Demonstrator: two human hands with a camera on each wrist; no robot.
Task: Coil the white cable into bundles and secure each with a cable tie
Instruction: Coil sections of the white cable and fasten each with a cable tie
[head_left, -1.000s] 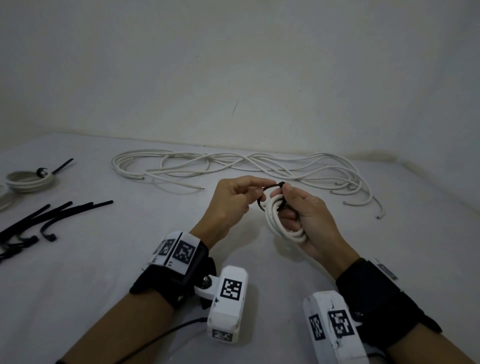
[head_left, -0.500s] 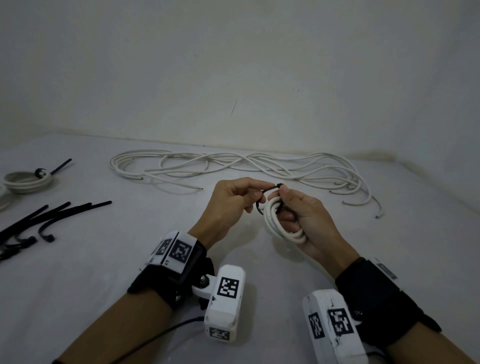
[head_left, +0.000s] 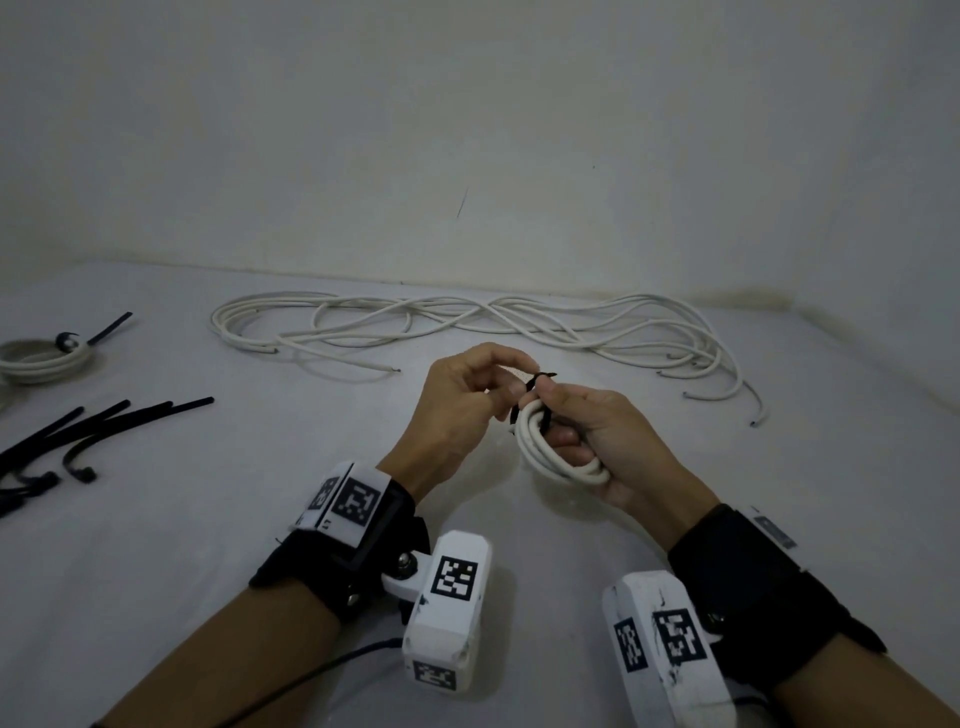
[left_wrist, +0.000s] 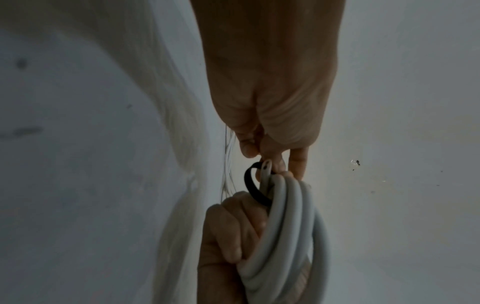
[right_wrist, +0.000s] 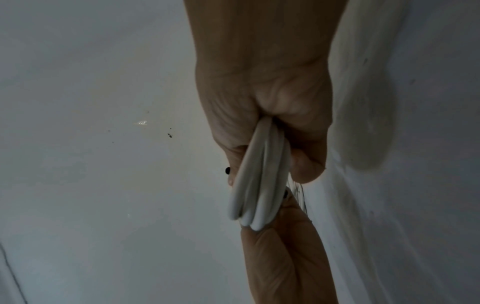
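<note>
My right hand (head_left: 582, 431) grips a small coil of white cable (head_left: 550, 457) above the table, fingers curled through its loops. A black cable tie (head_left: 532, 387) is looped round the coil's top. My left hand (head_left: 467, 395) pinches the tie's end between thumb and fingertips, right beside the right hand. The left wrist view shows the coil (left_wrist: 291, 226) and the tie's black loop (left_wrist: 253, 187) round it. From the right wrist, the coil (right_wrist: 259, 185) sits edge-on in the right hand's grip, and the tie is mostly hidden.
A long loose white cable (head_left: 467, 327) sprawls across the back of the table (head_left: 208, 545). At the far left lies a tied white bundle (head_left: 44, 356) with a black tie tail. Several spare black cable ties (head_left: 88, 431) lie at the left edge.
Both hands have stayed almost in place. The left hand's fingers have shifted on the tie's end, whose tip now pokes out to the right above the coil.
</note>
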